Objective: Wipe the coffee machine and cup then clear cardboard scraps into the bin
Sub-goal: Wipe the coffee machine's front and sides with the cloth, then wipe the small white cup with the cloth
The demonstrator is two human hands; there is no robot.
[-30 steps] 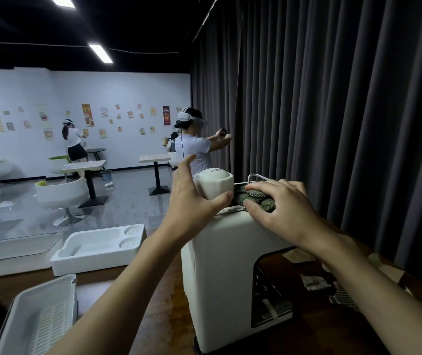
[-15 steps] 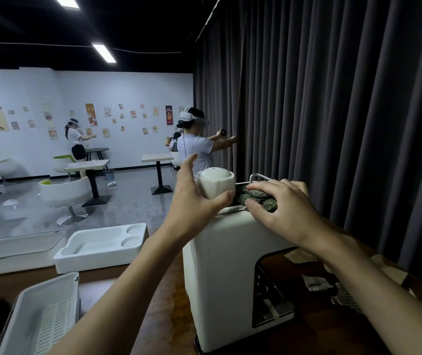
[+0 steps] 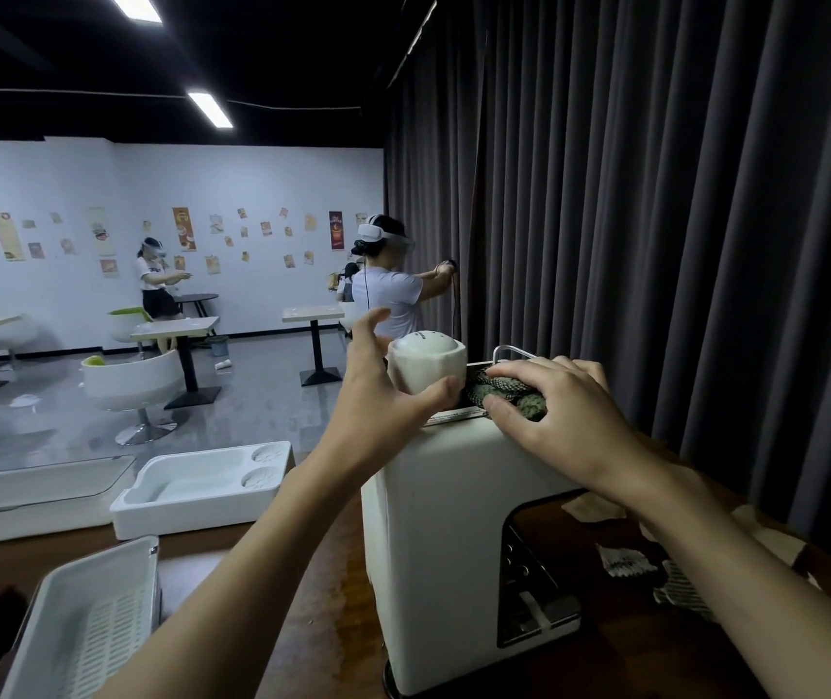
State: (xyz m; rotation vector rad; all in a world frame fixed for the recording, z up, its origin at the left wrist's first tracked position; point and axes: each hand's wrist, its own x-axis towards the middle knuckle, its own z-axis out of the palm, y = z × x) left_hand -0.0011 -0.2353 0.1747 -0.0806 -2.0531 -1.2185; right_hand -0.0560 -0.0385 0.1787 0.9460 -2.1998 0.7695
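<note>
White cup (image 3: 426,366) is standing atop the coffee machine (image 3: 454,522), the left hand (image 3: 378,411) wrapping its grip round it; just rightward, the right hand (image 3: 565,411) is clutching the cloth (image 3: 485,391).

Pretty dim in here tbh. Black ceiling (image 3: 50,58) with a couple of strip lights (image 3: 209,109) up at 11 o'clock. A dark grey curtain (image 3: 655,244) in heavy folds takes the whole side from 12 round to 3 o'clock. Over at 10 o'clock there's a white wall (image 3: 65,169) dotted with little posters (image 3: 184,236). The floor (image 3: 262,406) is grey and shiny. Small pedestal tables (image 3: 312,313) stand around 10 to 11 o'clock, plus a white tub chair (image 3: 131,385). One person in a white headset (image 3: 385,290) is at 12 by the curtain, and a second person (image 3: 154,285) is at 10 near the wall. There's maybe a small bucket (image 3: 217,345) by the tables, hard to tell. A brown wooden counter (image 3: 338,597) sits at 6 o'clock.
</note>
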